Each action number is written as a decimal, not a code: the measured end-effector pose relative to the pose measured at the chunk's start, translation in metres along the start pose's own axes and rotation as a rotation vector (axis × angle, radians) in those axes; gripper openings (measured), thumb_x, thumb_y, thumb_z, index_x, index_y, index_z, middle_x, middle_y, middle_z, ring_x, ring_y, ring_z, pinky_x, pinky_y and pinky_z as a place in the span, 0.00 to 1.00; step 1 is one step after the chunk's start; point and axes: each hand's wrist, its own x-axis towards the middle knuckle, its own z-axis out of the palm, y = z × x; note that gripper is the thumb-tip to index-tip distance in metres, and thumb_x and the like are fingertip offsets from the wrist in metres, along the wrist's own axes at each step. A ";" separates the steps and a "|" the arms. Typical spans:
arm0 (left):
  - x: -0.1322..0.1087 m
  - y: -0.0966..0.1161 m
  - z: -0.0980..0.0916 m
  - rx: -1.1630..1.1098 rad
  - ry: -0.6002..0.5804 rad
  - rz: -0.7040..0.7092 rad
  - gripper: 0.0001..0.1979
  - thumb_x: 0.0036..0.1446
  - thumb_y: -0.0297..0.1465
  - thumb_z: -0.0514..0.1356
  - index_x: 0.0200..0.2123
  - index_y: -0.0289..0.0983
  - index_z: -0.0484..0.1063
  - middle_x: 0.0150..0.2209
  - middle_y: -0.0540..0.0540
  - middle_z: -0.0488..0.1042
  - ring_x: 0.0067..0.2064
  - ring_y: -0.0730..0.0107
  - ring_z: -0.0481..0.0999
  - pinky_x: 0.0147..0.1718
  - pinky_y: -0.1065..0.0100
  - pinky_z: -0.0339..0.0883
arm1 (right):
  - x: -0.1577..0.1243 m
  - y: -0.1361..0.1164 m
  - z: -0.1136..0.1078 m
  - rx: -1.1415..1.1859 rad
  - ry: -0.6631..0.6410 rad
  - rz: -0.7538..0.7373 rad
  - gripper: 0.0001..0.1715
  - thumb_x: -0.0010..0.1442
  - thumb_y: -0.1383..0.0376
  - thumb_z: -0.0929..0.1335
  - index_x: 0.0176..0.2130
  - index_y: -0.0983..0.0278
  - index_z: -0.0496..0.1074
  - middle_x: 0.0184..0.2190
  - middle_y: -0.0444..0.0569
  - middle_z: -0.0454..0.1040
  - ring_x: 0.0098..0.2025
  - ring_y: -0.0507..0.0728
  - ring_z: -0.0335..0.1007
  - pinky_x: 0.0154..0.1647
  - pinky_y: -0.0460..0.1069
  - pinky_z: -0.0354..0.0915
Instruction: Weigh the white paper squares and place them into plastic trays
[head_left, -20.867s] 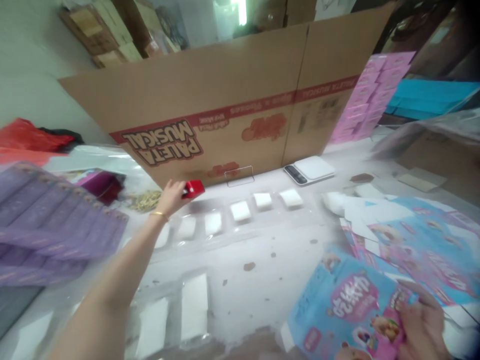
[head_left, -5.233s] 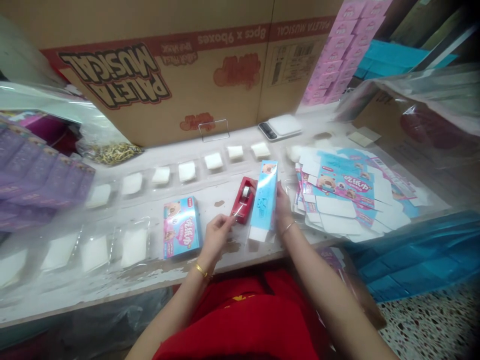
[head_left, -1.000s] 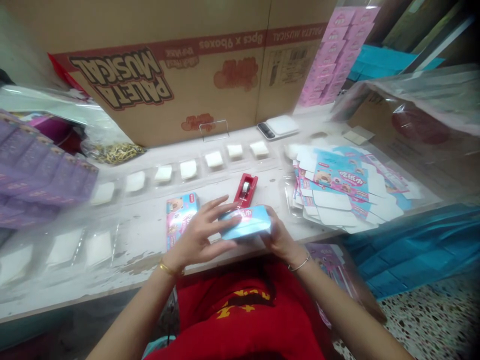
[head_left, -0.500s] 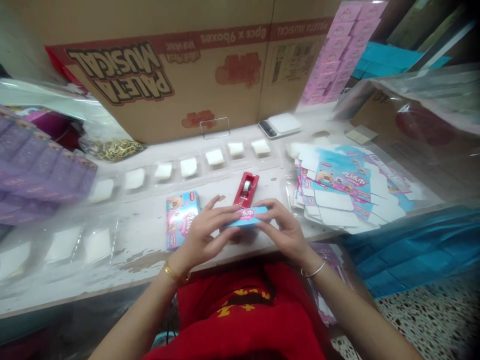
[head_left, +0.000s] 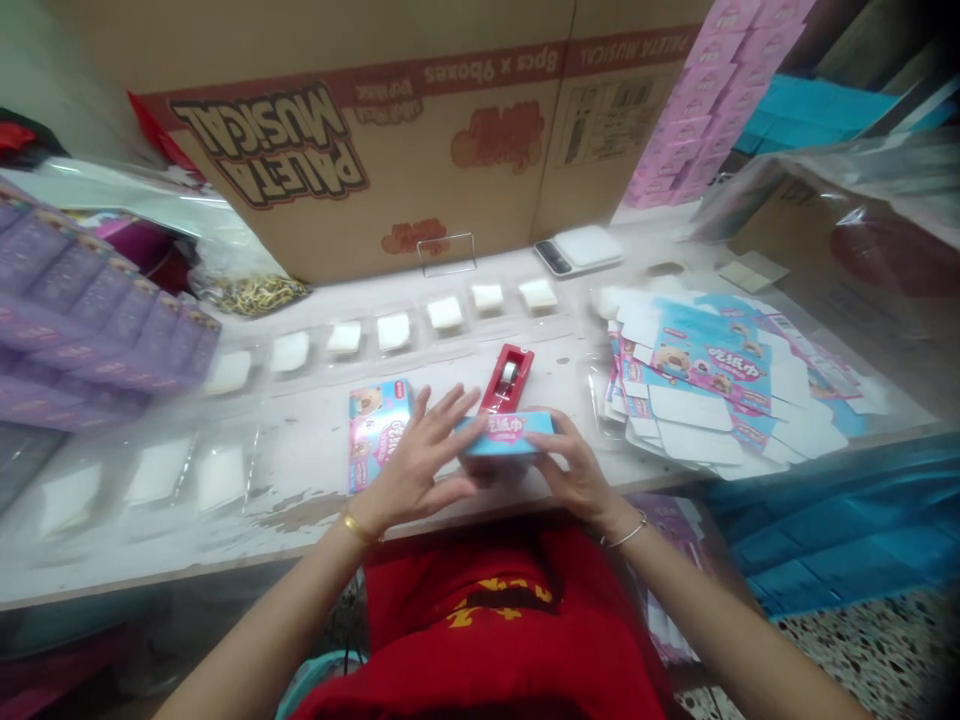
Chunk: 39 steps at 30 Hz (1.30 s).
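Note:
Above the table's front edge, a small light-blue carton (head_left: 508,436) with pink lettering is held with its printed narrow side facing up. My right hand (head_left: 576,468) grips its right end between thumb and fingers. At the left end, my left hand (head_left: 424,455) has its fingers spread and stretched out, the fingertips touching the carton's edge and the thumb low beside it. Just behind the carton lies a red tape dispenser (head_left: 507,380). A second blue and pink carton (head_left: 369,425) lies to the left, partly covered by my left hand.
Flat unfolded cartons (head_left: 712,375) are piled at right. White pads in clear plastic trays (head_left: 393,331) line the table's back and left. A white scale (head_left: 581,250), a wire stand (head_left: 447,255) and a large cardboard box (head_left: 420,140) stand behind. Purple boxes (head_left: 97,310) are stacked left.
The carton has tipped so more of its near side shows. My left hand's fingers have loosened and spread, while my right hand keeps its hold. The view has shifted slightly left.

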 end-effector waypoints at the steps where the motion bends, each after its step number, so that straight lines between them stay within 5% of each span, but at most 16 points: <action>1: -0.006 -0.004 0.007 0.033 0.008 -0.132 0.35 0.66 0.47 0.49 0.70 0.40 0.43 0.70 0.35 0.47 0.72 0.49 0.43 0.67 0.39 0.35 | -0.001 0.003 0.002 -0.018 0.100 0.058 0.19 0.64 0.71 0.66 0.52 0.53 0.68 0.52 0.50 0.68 0.55 0.60 0.67 0.53 0.57 0.67; 5: -0.043 -0.029 0.030 0.294 -0.142 -0.670 0.32 0.63 0.43 0.55 0.66 0.36 0.56 0.71 0.34 0.44 0.71 0.35 0.39 0.63 0.31 0.36 | 0.002 0.016 0.003 0.025 0.514 0.380 0.11 0.68 0.59 0.63 0.49 0.57 0.70 0.41 0.46 0.72 0.42 0.56 0.72 0.46 0.52 0.70; 9: -0.080 -0.055 0.025 0.394 -0.260 -0.772 0.27 0.62 0.38 0.55 0.63 0.37 0.63 0.71 0.37 0.44 0.70 0.33 0.43 0.63 0.32 0.41 | 0.021 0.035 -0.012 0.488 0.740 0.652 0.17 0.66 0.51 0.63 0.47 0.57 0.71 0.37 0.43 0.76 0.40 0.55 0.75 0.45 0.52 0.73; 12: -0.083 -0.065 0.014 0.340 -0.187 -0.775 0.27 0.59 0.36 0.57 0.61 0.35 0.65 0.71 0.35 0.45 0.69 0.28 0.43 0.60 0.27 0.38 | 0.038 0.048 -0.023 0.794 0.737 0.770 0.18 0.64 0.51 0.64 0.43 0.60 0.74 0.37 0.45 0.79 0.42 0.58 0.78 0.48 0.56 0.74; 15: -0.054 -0.058 0.017 0.033 -0.013 -0.715 0.24 0.59 0.37 0.57 0.57 0.36 0.68 0.67 0.33 0.56 0.67 0.40 0.55 0.62 0.37 0.49 | 0.053 0.058 -0.024 1.027 0.702 0.791 0.17 0.64 0.53 0.64 0.38 0.62 0.75 0.33 0.47 0.80 0.45 0.60 0.78 0.51 0.57 0.74; 18: -0.007 -0.039 0.037 -0.416 0.129 -0.756 0.19 0.61 0.42 0.56 0.50 0.38 0.73 0.53 0.39 0.71 0.53 0.58 0.71 0.54 0.56 0.64 | 0.064 0.066 -0.017 1.224 0.637 0.820 0.17 0.66 0.57 0.61 0.35 0.61 0.74 0.35 0.50 0.81 0.52 0.60 0.76 0.55 0.55 0.72; 24: 0.054 -0.027 0.083 -0.756 0.220 -0.938 0.22 0.56 0.49 0.58 0.22 0.36 0.72 0.27 0.48 0.71 0.35 0.65 0.69 0.39 0.64 0.64 | 0.074 0.079 -0.003 1.273 0.572 0.919 0.14 0.65 0.63 0.59 0.38 0.64 0.72 0.43 0.57 0.79 0.57 0.59 0.71 0.56 0.55 0.71; 28: 0.060 -0.027 0.095 -0.834 0.298 -1.001 0.20 0.50 0.47 0.62 0.21 0.36 0.69 0.25 0.48 0.69 0.30 0.69 0.67 0.32 0.67 0.63 | 0.073 0.084 -0.002 1.262 0.582 0.907 0.13 0.64 0.61 0.61 0.37 0.65 0.72 0.45 0.57 0.79 0.58 0.59 0.71 0.56 0.55 0.71; 35: 0.058 0.004 0.063 -0.829 0.479 -0.954 0.14 0.50 0.38 0.66 0.21 0.37 0.70 0.40 0.46 0.72 0.46 0.64 0.70 0.49 0.65 0.60 | 0.071 0.087 -0.001 1.226 0.551 0.904 0.21 0.63 0.53 0.62 0.38 0.67 0.74 0.41 0.59 0.80 0.52 0.64 0.75 0.49 0.57 0.76; 39: 0.038 0.011 0.065 -1.068 0.424 -1.093 0.15 0.47 0.40 0.68 0.22 0.35 0.71 0.27 0.49 0.71 0.31 0.72 0.67 0.35 0.70 0.62 | 0.069 0.090 0.000 1.201 0.546 0.893 0.23 0.64 0.52 0.60 0.38 0.67 0.74 0.40 0.57 0.80 0.49 0.63 0.77 0.46 0.56 0.77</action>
